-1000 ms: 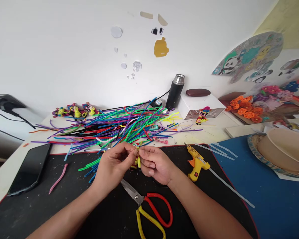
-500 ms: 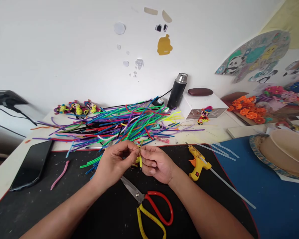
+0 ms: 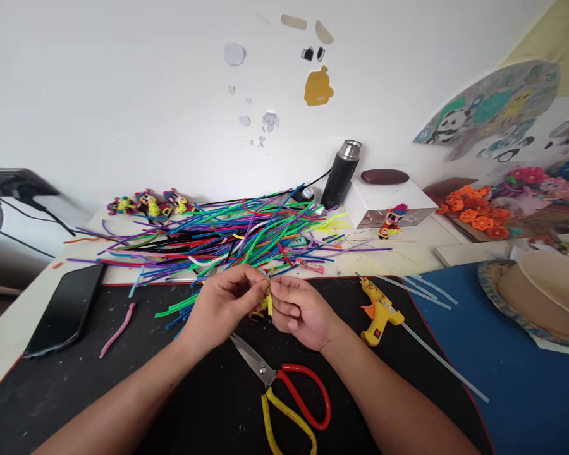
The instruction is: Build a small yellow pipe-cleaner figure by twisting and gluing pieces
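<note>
My left hand [image 3: 227,303] and my right hand [image 3: 303,309] meet fingertip to fingertip above the black mat. Both are closed in a pinch on a short piece of yellow pipe cleaner [image 3: 270,307], whose end hangs down between them. Part of a small figure with yellow on it [image 3: 256,313] shows behind the fingers; most of it is hidden. Just below my hands lie scissors [image 3: 265,376] with one red and one yellow handle, their blades slightly hidden by my left hand.
Loose pipe cleaners [image 3: 208,237] heap along the back. A yellow glue gun [image 3: 379,313] lies right, a phone [image 3: 66,306] and pink pipe cleaner [image 3: 117,330] left. A black thermos [image 3: 341,174], white box [image 3: 389,196] and small figure [image 3: 391,221] stand behind; a bowl [image 3: 540,291] sits far right.
The view has shifted slightly, so most things appear a little further right. Both hands keep their pinch on the yellow pipe cleaner, with only slight finger movement.
</note>
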The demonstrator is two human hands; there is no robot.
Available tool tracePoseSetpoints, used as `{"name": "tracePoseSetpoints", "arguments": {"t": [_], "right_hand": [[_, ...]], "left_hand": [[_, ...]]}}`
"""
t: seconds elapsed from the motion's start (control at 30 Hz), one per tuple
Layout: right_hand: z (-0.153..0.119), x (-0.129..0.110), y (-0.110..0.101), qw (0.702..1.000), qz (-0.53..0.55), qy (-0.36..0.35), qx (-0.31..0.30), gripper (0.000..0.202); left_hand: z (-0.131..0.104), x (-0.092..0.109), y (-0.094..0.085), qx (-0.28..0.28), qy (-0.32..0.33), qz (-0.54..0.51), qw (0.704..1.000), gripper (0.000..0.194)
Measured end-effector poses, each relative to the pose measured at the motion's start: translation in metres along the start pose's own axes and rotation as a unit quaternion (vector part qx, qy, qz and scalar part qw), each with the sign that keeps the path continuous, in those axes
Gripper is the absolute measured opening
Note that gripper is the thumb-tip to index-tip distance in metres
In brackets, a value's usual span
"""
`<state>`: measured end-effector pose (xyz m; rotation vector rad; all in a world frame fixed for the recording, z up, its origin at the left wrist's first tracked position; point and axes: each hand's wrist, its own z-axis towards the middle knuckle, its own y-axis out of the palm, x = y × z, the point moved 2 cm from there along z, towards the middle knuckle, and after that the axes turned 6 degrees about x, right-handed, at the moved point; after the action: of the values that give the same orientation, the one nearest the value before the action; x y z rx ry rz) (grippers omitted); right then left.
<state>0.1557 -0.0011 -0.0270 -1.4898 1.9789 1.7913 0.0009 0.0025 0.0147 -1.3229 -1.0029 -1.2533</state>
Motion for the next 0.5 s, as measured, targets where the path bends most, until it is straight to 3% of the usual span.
{"name": "tracePoseSetpoints", "arguments": {"t": [0.2,0.5], "right_hand": [[-0.0001,-0.0004,0.0021,0.997,-0.043,-0.051,0.048,0.040],[-0.0019,-0.0011,0.0043,0.995,-0.057,-0.068,0.054,0.039]], "left_hand": [[0.0023,-0.0061,0.0019,0.006,-0.065,-0.058,0.996,0.034],[0.0022,-0.0100,0.0026,0.007,-0.076,-0.078,0.994,0.034]]}}
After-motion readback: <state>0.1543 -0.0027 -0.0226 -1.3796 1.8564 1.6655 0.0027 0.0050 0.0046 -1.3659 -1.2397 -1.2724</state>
